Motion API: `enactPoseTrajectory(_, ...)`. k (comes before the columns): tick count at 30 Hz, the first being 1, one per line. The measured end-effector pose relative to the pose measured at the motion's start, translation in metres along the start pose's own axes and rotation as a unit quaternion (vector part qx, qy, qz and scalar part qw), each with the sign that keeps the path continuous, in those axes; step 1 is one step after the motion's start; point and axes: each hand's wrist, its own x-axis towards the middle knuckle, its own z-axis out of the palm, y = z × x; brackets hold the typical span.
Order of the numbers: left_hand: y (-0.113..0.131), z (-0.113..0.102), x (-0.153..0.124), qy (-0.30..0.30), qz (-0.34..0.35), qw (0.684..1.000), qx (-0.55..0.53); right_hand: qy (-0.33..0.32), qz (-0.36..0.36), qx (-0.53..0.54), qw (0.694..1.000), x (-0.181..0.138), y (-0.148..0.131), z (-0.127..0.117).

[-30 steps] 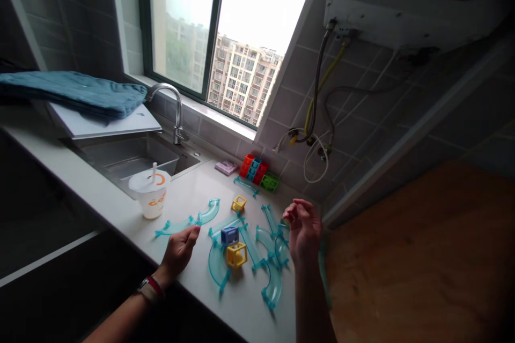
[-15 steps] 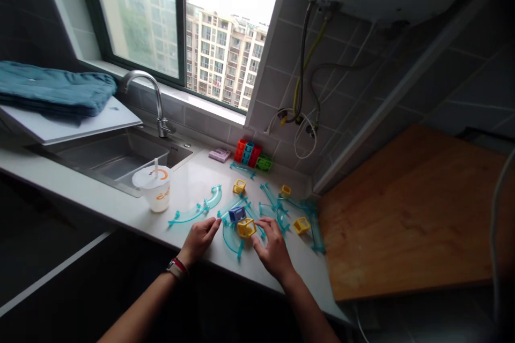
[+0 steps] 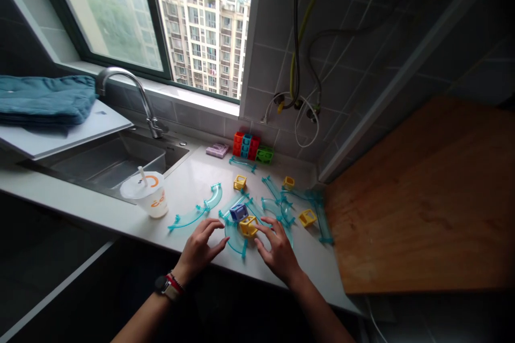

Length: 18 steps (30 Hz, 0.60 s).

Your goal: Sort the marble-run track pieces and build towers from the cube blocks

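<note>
My left hand [image 3: 199,246] is open, thumb and fingers apart, at the left edge of a clear teal curved track piece [image 3: 234,244]. Nothing shows between its fingers. Just right of a yellow cube frame block [image 3: 248,226], my right hand [image 3: 278,251] has its fingers spread, the index fingertip close to the block; I cannot tell if they touch. Against the yellow block's back left side sits a purple-blue cube frame block [image 3: 238,211]. Another teal curved track [image 3: 197,216] lies left of them. Several more teal track pieces [image 3: 271,187] are spread behind and right.
More yellow blocks [image 3: 307,218] stand among the tracks. Red, blue and green blocks [image 3: 246,146] line the wall beside a lilac packet [image 3: 217,150]. A lidded cup [image 3: 152,198] with a straw stands by the sink [image 3: 177,158]. A wooden board [image 3: 418,203] borders the right.
My left hand's thumb and fingers have spread apart. My right hand stays beside the yellow block, its fingers a little more spread. The camera view has shifted slightly.
</note>
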Motion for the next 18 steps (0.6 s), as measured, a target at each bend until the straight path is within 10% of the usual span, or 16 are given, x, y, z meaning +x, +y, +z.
enactPoseTrajectory(6,0.026,-0.002,0.036,-0.141,0.177,0.966,0.127,-0.042,-0.043,-0.051,0.997,0.002,0.016,0.017)
enactPoseTrajectory(18,0.006,0.017,0.039,-0.18,0.163,0.945,0.219,-0.045,-0.116,-0.017,0.992,0.023,0.037,0.029)
